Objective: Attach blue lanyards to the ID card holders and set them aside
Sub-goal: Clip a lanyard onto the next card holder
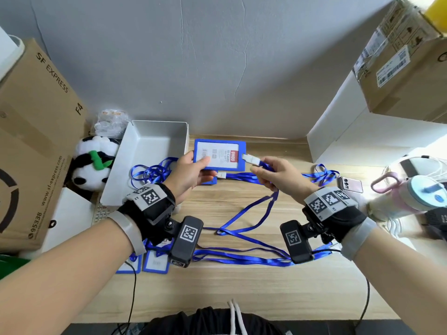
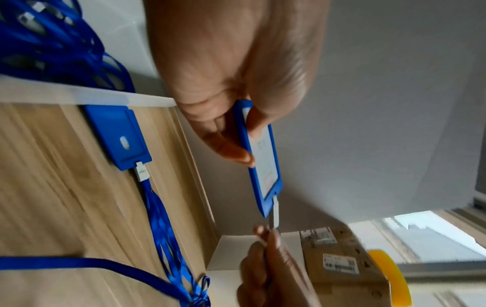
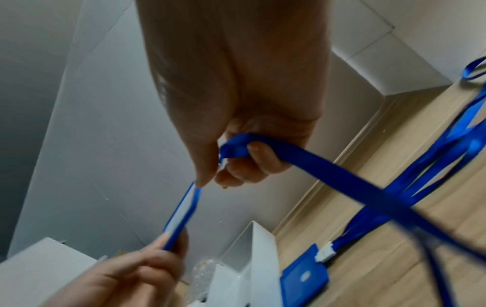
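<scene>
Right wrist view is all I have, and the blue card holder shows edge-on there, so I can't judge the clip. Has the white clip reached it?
Observer: In the left wrist view the white plastic clip touches the short end of the blue-framed ID card holder; latching is unclear.
Operator: Which way does its face point?
Observer: Head view: its printed insert with a red label faces up.
Operator: More holders waiting?
Observer: Two blue holders lie at the wooden table's near left.

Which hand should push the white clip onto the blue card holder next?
The right hand, probably. It already pinches the lanyard just behind the white clip, whose tip sits at the card holder edge. The left hand grips the holder's other end, steadying it.
</scene>
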A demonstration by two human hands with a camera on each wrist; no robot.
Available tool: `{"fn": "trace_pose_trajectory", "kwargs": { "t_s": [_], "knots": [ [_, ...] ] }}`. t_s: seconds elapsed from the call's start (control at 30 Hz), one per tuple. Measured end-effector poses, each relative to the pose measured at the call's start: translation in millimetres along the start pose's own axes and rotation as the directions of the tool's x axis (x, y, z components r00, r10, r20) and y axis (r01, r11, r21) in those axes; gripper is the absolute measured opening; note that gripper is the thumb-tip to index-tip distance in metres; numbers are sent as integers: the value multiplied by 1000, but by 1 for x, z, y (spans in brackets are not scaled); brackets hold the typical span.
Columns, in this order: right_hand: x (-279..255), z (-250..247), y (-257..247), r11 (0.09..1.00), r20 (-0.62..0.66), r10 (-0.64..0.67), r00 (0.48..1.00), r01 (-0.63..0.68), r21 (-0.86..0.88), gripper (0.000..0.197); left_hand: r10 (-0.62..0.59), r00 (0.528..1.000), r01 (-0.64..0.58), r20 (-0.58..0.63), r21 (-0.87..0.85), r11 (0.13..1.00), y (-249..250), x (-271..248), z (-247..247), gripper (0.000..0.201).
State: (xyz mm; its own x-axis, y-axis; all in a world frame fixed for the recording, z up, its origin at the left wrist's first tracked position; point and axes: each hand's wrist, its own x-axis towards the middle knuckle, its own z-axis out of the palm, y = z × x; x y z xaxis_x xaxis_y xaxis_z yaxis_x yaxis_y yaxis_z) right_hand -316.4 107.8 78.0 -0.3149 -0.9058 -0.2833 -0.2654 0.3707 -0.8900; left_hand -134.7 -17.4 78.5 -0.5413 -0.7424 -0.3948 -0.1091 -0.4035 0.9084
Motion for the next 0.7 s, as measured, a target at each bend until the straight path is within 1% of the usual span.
{"fn": "trace_pose_trajectory", "kwargs": {
  "t_s": [0.07, 0.1, 0.17, 0.27, 0.37, 0.43, 0.47, 0.57, 0.63, 0.67, 0.7],
  "knots": [
    [-4, -4, 9, 998, 46, 43, 998, -41, -56, 14, -1, 996, -7, -94, -81, 997, 2, 4, -1, 15],
    [-6, -8, 16, 995, 45, 73, 996, -69, -78, 14, 6, 991, -21, -134, -114, 993, 4, 6, -2, 13],
    [-7, -18, 33, 984, 4, 139, 990, -138, -112, 19, 36, 978, -70, -203, -161, 984, 8, 10, -4, 11],
    [-5, -42, 62, 953, -120, 230, 966, -249, -174, 21, 55, 951, -123, -306, -209, 970, 12, 20, -8, 14],
    [-3, -68, 93, 905, -295, 317, 902, -380, -192, 26, 19, 918, -95, -397, -173, 980, 9, 31, -13, 17],
    [-5, -82, 107, 885, -392, 384, 836, -454, -102, 33, -21, 901, -59, -432, -172, 983, 3, 37, -15, 21],
    [-6, -88, 114, 875, -419, 406, 812, -478, -79, 38, -51, 895, -38, -443, -190, 981, -1, 39, -15, 23],
    [-9, -101, 131, 787, -394, 488, 779, -588, -187, 49, -163, 883, 30, -440, -295, 955, -15, 44, -14, 27],
    [-10, -107, 138, 736, -422, 533, 733, -648, -196, 47, -236, 878, 92, -417, -336, 937, -27, 47, -12, 26],
    [-10, -110, 142, 722, -462, 536, 706, -667, -183, 47, -256, 874, 117, -413, -333, 936, -32, 48, -11, 24],
    [-10, -111, 144, 687, -477, 558, 679, -700, -193, 46, -267, 869, 133, -417, -322, 937, -37, 49, -11, 24]
  ]
}}
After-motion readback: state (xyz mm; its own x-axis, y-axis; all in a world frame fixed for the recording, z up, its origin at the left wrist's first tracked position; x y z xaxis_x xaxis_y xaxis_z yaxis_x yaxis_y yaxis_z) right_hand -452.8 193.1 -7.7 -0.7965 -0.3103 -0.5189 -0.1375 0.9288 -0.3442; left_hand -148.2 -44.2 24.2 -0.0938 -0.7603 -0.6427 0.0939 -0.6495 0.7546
